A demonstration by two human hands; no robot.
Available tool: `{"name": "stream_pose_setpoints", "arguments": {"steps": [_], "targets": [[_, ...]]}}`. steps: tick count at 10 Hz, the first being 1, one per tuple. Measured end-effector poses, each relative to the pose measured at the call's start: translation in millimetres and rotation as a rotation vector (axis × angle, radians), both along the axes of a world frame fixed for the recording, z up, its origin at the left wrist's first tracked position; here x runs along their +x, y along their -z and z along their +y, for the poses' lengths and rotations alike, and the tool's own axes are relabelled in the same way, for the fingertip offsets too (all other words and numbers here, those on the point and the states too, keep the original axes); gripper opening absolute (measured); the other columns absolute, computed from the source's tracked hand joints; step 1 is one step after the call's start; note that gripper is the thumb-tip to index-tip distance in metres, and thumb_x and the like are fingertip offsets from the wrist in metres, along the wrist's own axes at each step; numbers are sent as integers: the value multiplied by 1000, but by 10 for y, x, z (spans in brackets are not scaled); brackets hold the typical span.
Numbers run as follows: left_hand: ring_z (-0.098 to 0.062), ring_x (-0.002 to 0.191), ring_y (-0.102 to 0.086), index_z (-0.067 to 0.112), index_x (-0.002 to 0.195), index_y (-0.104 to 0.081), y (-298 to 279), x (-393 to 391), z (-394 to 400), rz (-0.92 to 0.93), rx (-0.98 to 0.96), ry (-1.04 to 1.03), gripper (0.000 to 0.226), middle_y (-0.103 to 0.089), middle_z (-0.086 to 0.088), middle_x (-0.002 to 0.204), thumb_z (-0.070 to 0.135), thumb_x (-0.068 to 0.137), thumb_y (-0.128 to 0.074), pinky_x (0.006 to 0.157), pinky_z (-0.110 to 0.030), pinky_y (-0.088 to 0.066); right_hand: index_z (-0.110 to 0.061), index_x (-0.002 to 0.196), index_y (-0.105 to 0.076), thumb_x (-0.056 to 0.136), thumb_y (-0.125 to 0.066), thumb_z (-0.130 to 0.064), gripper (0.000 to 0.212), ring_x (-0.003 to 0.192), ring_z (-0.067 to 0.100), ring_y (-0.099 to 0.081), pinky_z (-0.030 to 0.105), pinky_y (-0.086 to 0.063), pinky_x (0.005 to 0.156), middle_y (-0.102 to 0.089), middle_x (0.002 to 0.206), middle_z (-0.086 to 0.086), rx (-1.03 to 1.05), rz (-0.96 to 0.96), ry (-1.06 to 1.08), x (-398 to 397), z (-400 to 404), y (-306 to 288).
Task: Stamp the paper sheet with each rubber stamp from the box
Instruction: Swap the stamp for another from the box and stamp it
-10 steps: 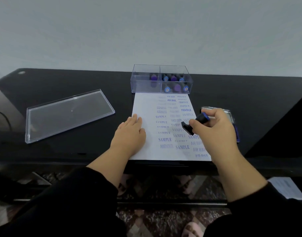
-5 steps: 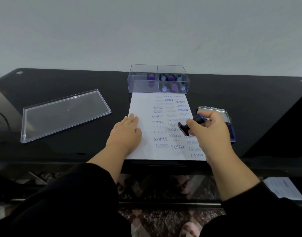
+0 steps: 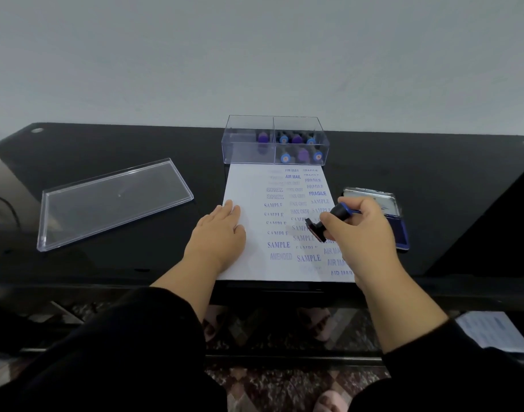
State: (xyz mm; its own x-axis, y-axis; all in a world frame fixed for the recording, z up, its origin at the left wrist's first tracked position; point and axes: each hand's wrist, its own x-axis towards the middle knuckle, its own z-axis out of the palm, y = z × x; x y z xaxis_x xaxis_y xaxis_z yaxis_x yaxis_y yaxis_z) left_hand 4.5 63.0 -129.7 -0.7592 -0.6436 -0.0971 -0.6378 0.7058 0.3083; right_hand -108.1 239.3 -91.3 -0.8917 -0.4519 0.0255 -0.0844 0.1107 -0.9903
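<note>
Your black bench carries everything. Toward its left edge lies the clear lid, flat. At the back edge, in the middle, stands the clear box, with stamps mostly in its right half. The paper sheet runs from the box to the front edge, printed with rows of words. Just beside the sheet's right edge sits the open ink pad. Your left hand lies flat, fingers straight, on the sheet's left part. Your right hand grips a rubber stamp tilted over the sheet's right part; whether it touches the paper, you cannot tell.
</note>
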Motion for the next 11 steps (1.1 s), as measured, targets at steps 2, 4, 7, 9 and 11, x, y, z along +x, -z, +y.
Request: {"name": "stream_pose_setpoints", "arguments": {"steps": [2, 4, 7, 9, 11], "targets": [[-13, 147, -1, 19, 152, -10, 7, -6, -4, 3, -7, 1, 51, 0, 3, 160, 23, 102, -18, 117, -29, -2, -30, 100, -52, 83, -69, -18, 26, 90, 23, -67, 26, -45, 56, -67, 96, 0, 8, 2, 10, -20, -13, 6], [-14, 146, -2, 18, 152, -11, 4, -1, 8, 12, -16, 0, 51, -1, 3, 160, 23, 102, -17, 117, -29, -2, -30, 97, -53, 82, -70, -19, 25, 89, 19, -66, 31, -52, 71, -67, 100, 2, 52, 49, 70, -131, 5, 4], [-14, 146, -5, 18, 152, -14, 21, -5, -4, 34, -23, -9, 51, -5, 2, 160, 23, 102, -19, 117, -30, -5, -30, 114, -49, 89, -60, -21, 28, 85, 14, -60, 29, -45, 65, -62, 95, -5, 335, 353, 205, -356, 175, -51], [-15, 146, -6, 17, 152, -16, 14, 1, 4, 53, -18, -10, 51, -6, 2, 160, 22, 101, -21, 117, -31, -5, -25, 125, -49, 92, -58, -19, 34, 96, 22, -59, 29, -42, 66, -63, 109, 0, 501, 414, 261, -508, 294, -51], [-16, 146, -6, 18, 152, -15, 6, -3, 4, 44, -14, -11, 51, -5, 3, 160, 23, 101, -20, 118, -32, -7, -23, 123, -49, 94, -54, -18, 30, 89, 22, -54, 29, -37, 65, -61, 115, 3, 635, 431, 239, -543, 265, 30]]}}
